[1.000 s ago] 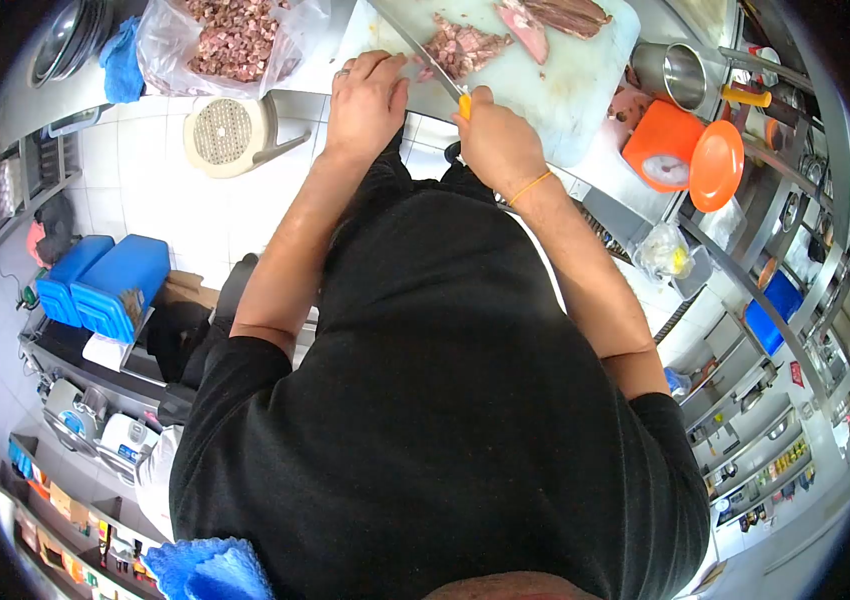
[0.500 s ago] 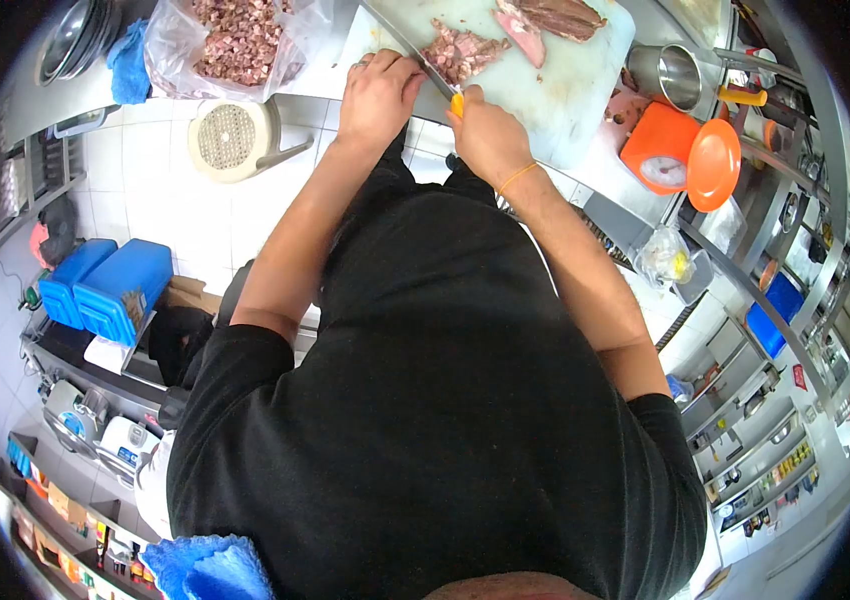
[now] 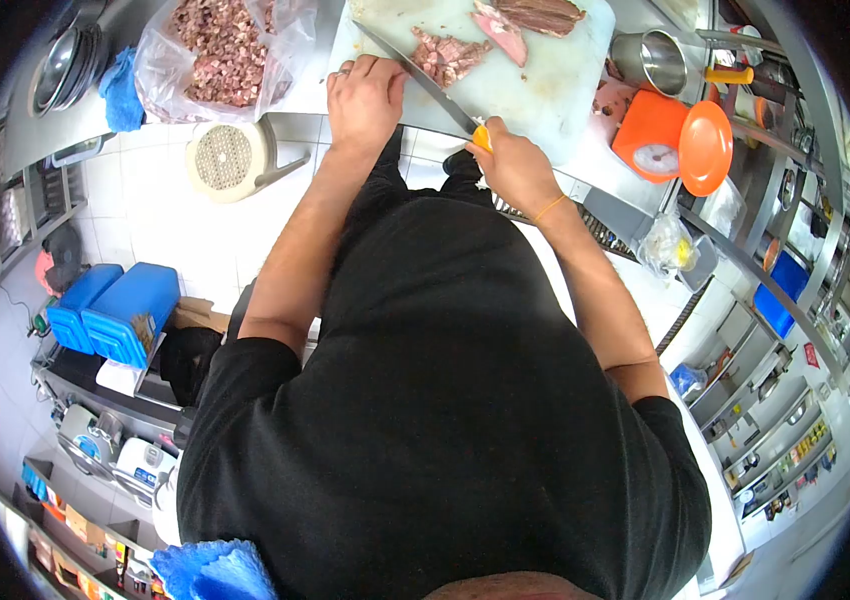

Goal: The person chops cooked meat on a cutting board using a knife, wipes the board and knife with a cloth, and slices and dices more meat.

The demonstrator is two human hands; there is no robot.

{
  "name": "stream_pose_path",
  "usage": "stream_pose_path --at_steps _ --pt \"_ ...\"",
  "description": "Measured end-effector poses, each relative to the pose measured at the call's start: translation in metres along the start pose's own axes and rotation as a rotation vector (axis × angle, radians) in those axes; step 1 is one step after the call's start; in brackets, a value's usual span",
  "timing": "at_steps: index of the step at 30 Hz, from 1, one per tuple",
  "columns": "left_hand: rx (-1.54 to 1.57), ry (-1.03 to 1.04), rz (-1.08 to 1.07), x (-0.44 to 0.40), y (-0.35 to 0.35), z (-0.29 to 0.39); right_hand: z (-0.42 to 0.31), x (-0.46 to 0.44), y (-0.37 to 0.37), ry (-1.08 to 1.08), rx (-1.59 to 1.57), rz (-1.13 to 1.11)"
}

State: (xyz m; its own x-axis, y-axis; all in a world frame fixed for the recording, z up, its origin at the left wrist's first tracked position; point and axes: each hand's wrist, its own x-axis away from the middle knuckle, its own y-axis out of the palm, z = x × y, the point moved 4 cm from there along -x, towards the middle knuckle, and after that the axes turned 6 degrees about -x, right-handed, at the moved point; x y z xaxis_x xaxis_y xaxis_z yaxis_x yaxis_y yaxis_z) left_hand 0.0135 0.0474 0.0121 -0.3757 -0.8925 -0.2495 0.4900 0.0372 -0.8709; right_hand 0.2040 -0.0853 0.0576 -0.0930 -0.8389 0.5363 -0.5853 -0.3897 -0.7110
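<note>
1. Got a knife (image 3: 435, 92) in the right hand (image 3: 523, 172), with a snug grip on the yellow handle, blade slanting over the cutting board (image 3: 545, 100).
2. Resting the left hand (image 3: 365, 105) at the board's near-left edge, right beside the blade; can't tell about that grip, honestly.
3. Seeing chopped meat (image 3: 448, 58) just past the blade, on the board, near a pink slice (image 3: 501, 38).
4. Also spotting a bag of diced meat (image 3: 220, 50) left on the tabletop (image 3: 600, 165).
</note>
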Motion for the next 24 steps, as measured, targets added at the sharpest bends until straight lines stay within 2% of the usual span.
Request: stream_pose_path --at_steps 5,10,14,17,20,24 --pt "0.020 -0.008 0.040 -0.015 0.003 0.000 0.022 0.035 -0.025 0.043 -0.090 0.112" --pt "0.201 0.066 0.123 -0.014 0.016 0.009 0.069 0.079 -0.029 0.144 -0.133 0.236" --pt "0.291 0.066 0.144 -0.013 0.030 0.023 0.092 0.109 -0.030 0.256 -0.206 0.131" --pt "0.177 0.062 0.087 -0.020 0.036 0.039 0.106 0.115 -0.019 0.196 -0.313 0.106" --pt "0.182 0.083 0.103 -0.030 0.042 0.049 0.116 0.103 -0.004 0.077 -0.381 0.180" --pt "0.281 0.084 0.164 -0.027 0.015 0.041 0.096 0.083 -0.008 0.299 -0.550 0.001"
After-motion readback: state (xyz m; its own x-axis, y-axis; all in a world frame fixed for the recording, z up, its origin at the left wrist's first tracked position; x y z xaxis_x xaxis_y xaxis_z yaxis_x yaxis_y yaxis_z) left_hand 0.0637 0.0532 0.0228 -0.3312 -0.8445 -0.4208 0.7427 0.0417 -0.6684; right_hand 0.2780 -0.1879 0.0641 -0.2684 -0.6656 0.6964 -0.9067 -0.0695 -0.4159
